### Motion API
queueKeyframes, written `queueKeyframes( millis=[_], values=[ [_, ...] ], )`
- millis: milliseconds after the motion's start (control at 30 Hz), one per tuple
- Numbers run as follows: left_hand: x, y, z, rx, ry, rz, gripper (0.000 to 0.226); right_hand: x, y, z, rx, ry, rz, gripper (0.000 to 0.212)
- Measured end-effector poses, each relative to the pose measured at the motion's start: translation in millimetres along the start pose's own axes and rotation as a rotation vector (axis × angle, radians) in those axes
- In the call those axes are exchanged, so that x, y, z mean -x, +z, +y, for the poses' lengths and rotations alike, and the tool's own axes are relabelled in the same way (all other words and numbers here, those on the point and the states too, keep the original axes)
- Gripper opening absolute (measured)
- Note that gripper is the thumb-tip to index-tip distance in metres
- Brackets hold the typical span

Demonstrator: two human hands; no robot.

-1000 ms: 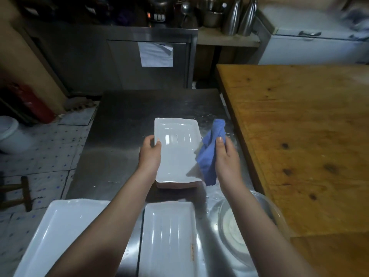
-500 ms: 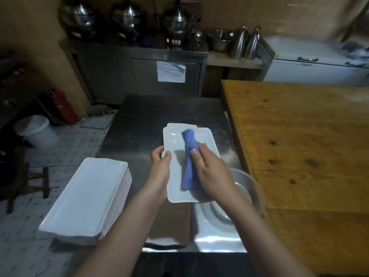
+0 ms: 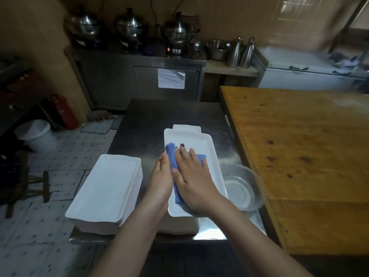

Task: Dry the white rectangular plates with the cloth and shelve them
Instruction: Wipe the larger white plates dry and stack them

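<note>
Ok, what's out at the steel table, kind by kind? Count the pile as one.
Plate being wiped: 1
Pile of white plates: 1
Blue cloth: 1
Clear bowl: 1
Total: 4
A white edge also peeks out behind that plate; I cannot tell what it is.

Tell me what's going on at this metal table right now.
A person is drying a white plate with a blue cloth. The right hand presses the cloth flat onto the plate, while the left hand holds the plate's left edge. A stack of plates sits on the metal table to the left, and a clear bowl stands to the right.
</note>
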State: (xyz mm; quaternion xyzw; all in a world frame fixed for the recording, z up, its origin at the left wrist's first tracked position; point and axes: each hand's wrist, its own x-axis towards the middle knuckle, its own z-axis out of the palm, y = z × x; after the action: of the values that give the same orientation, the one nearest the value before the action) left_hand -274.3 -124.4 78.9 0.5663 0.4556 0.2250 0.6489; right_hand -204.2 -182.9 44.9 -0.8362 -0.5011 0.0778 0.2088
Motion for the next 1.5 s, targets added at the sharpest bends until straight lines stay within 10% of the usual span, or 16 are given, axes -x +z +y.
queueKeyframes(
  millis=[1500],
  values=[
    [-37, -36, 1, -0.043, 0.064, -0.125, 0.031, -66, 11, -30, 0.079, 0.148, 0.081, 0.051]
  ],
)
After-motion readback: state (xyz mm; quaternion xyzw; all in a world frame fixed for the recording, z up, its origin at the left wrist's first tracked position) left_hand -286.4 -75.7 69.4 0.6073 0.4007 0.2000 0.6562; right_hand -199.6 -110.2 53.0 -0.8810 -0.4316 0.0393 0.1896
